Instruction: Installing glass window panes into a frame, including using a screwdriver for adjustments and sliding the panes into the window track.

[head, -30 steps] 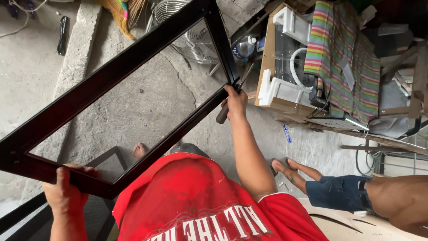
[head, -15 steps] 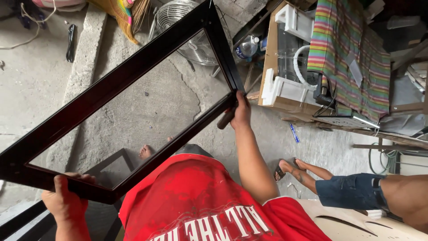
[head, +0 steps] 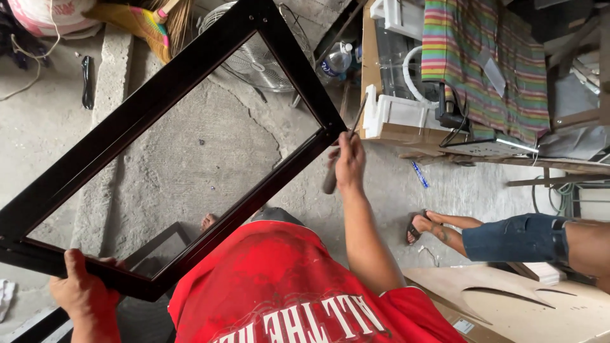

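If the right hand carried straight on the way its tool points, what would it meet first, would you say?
Most likely the dark frame: the right hand aims its thin tool up at the frame's near corner, and the tip looks already at it. Depth is hard to judge.

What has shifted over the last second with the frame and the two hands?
Little has changed. The right hand has edged slightly away from the frame's corner, and the slim tool it grips now stands more upright against that corner. The left hand keeps its hold on the lower corner of the dark screen frame, which stays tilted at much the same angle. Another person's sandalled foot stays put.
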